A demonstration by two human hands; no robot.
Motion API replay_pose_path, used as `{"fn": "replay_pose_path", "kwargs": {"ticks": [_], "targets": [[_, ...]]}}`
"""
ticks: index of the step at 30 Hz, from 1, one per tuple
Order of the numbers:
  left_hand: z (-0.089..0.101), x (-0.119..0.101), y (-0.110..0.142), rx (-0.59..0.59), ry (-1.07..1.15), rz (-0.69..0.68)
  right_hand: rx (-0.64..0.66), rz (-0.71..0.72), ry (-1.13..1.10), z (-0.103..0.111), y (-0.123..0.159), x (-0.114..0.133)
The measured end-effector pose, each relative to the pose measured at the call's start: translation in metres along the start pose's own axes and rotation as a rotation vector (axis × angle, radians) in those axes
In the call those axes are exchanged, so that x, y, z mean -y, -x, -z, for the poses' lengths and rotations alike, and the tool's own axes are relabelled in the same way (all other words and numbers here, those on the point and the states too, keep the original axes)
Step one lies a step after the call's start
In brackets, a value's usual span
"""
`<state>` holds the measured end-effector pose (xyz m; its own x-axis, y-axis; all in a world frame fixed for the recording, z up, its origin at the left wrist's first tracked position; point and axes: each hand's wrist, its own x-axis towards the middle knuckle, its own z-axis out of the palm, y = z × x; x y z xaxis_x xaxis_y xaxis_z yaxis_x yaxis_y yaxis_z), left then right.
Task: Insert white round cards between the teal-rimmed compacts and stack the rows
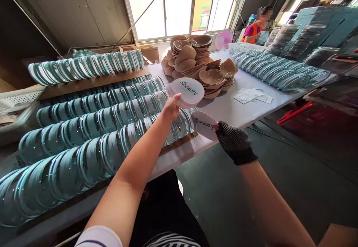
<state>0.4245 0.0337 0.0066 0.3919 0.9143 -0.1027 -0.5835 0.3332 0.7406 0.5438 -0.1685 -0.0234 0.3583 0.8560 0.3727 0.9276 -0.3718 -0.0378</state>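
Observation:
My left hand (pixel 171 107), bare, grips the near edge of a stack of round white cards (pixel 187 90) printed with "Sbeauty". A single printed card (pixel 205 124) of the same kind is pinched in my right hand (pixel 233 141), which wears a dark knitted glove. That card hangs tilted over the table's front edge, just right of the stack. Below and left of my left hand run long rows of clear packs with teal rims (pixel 92 157). Beyond the stack rise piles of tan moulded cups (pixel 186 59). My left fingertips are partly hidden under the cards.
Printed sheets (pixel 253 95) lie on the white table (pixel 223 109) to the right. More clear packs (pixel 274 70) stand in rows behind them. A co-worker in an orange vest (pixel 253 32) sits at the far end, near a pink fan (pixel 223 39). A white basket (pixel 21 97) stands at left.

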Motion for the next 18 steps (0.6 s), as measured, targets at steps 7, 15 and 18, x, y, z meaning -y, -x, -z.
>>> {"fn": "replay_pose_path", "kwargs": {"ticks": [7, 15, 18], "targets": [[0.001, -0.003, 0.01, -0.034, -0.061, -0.022, 0.121, 0.14, -0.119, -0.021, -0.041, 0.01], [0.006, 0.002, 0.0, -0.032, -0.139, -0.012, 0.195, 0.023, -0.147, -0.034, -0.049, 0.035], [0.008, 0.002, -0.004, -0.041, -0.145, 0.01, 0.284, 0.095, -0.09, -0.038, -0.055, 0.042]]}}
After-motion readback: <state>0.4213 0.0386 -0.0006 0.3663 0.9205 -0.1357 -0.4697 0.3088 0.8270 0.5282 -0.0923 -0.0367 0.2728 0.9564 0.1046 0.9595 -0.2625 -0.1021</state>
